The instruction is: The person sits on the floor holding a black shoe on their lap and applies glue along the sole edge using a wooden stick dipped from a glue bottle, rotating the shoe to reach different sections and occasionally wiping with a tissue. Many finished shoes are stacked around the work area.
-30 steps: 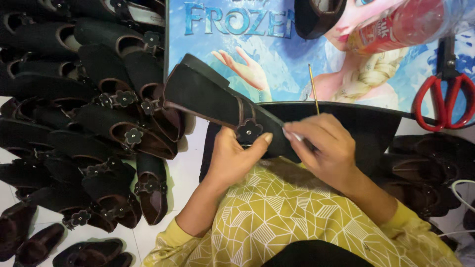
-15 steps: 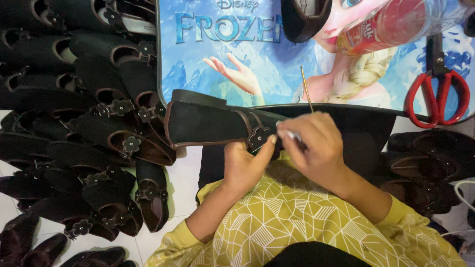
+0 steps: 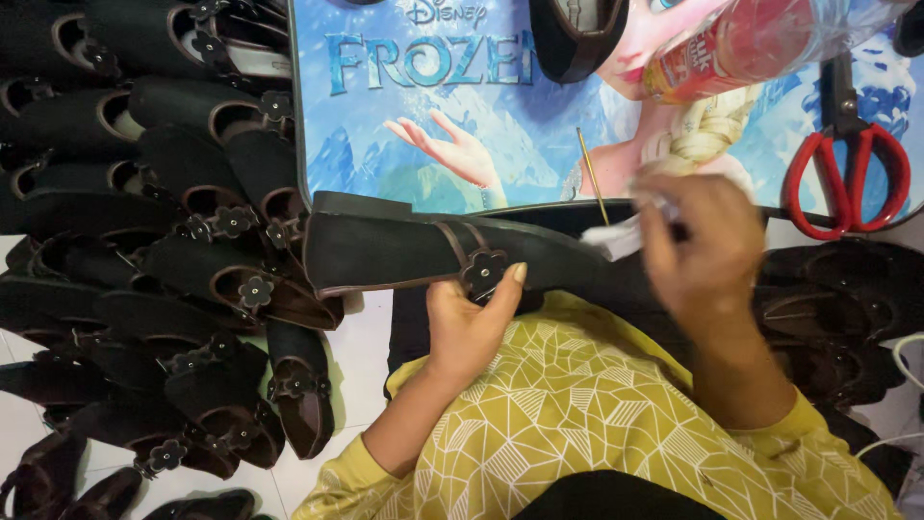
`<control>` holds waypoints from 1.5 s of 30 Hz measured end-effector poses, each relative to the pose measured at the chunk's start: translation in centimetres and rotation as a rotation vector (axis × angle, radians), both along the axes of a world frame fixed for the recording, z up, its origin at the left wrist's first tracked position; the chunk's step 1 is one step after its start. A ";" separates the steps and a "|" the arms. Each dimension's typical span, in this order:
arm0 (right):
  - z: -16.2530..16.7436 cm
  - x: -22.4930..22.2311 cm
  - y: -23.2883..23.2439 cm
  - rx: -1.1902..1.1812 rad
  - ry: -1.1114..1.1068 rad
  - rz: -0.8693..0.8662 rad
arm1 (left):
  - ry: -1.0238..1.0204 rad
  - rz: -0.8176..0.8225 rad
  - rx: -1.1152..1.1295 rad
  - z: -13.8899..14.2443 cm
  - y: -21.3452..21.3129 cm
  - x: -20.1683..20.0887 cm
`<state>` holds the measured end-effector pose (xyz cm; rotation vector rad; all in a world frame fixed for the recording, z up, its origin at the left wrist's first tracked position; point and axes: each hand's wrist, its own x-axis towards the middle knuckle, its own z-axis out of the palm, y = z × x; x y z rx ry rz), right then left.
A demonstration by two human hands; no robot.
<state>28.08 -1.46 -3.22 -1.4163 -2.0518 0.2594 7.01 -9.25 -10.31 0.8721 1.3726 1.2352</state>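
My left hand [image 3: 472,323] grips a black flat shoe [image 3: 385,252] with a brown strap and a flower-shaped ornament [image 3: 484,266], thumb pressed beside the ornament. The shoe lies sideways across my lap, heel pointing left. My right hand [image 3: 698,241], blurred by motion, pinches a small white cloth [image 3: 616,237] against the shoe's toe end. A thin wooden stick [image 3: 593,189] lies just above the cloth on the blue picture tray [image 3: 404,116].
A heap of several matching dark shoes [image 3: 183,260] fills the left side on the white floor. Red-handled scissors [image 3: 847,164] and a red-labelled plastic bottle [image 3: 760,43] rest on the tray at the right. More dark shoes [image 3: 837,308] lie at the right.
The shoe has swung from tilted to level across my lap. My right hand moved right from the strap toward the toe end, now with the white cloth showing.
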 end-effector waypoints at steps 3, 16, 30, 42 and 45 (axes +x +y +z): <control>-0.6 1.9 0.7 0.067 -0.107 -0.113 | -0.074 0.104 0.006 -0.5 -0.2 0.1; -1.3 2.5 1.2 0.086 -0.181 -0.103 | -0.117 0.250 0.059 2.1 0.6 0.4; -6.6 7.5 5.4 0.090 0.359 -0.118 | 0.047 0.068 0.067 2.8 0.3 -0.2; -2.3 3.1 8.3 0.141 0.035 0.059 | 0.030 0.038 0.057 2.7 0.7 -0.1; -0.6 2.7 6.7 0.375 -0.363 0.176 | -0.023 0.031 0.059 2.6 0.8 0.0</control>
